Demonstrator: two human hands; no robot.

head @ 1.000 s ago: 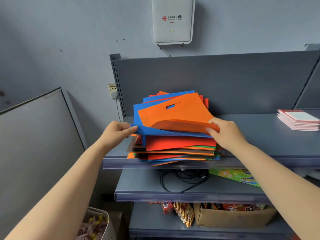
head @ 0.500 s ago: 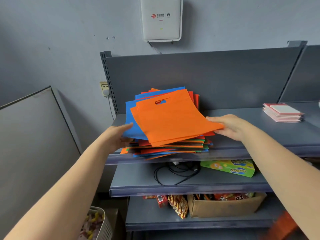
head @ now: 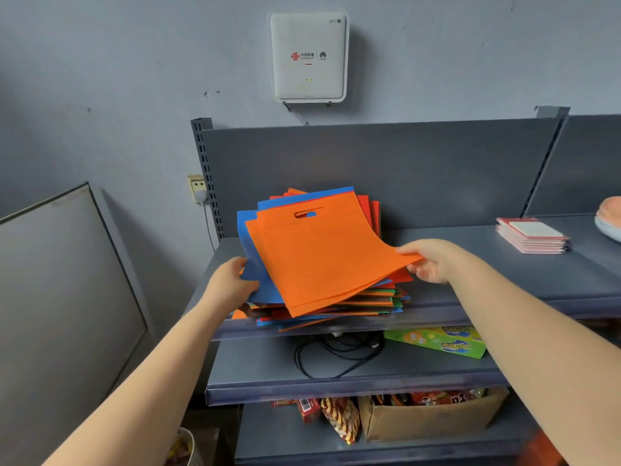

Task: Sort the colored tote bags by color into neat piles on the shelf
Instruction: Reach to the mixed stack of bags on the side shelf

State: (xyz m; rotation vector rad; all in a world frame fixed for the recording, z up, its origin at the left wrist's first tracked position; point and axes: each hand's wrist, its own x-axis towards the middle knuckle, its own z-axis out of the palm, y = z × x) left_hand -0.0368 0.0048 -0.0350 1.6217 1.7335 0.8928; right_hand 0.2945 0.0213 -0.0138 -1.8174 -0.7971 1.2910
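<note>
Tote bags (head: 322,297) sit in one mixed pile on the shelf (head: 504,274), between our two hands. From the head view, our right hand (head: 433,260) has its grip pinched on the near right corner of the top orange bag (head: 319,253), which slopes up and away leftward from it. Our left hand (head: 232,280) holds the blue bag (head: 258,284) just beneath. We judge the right hand nearer for drawing it off rightward.
</note>
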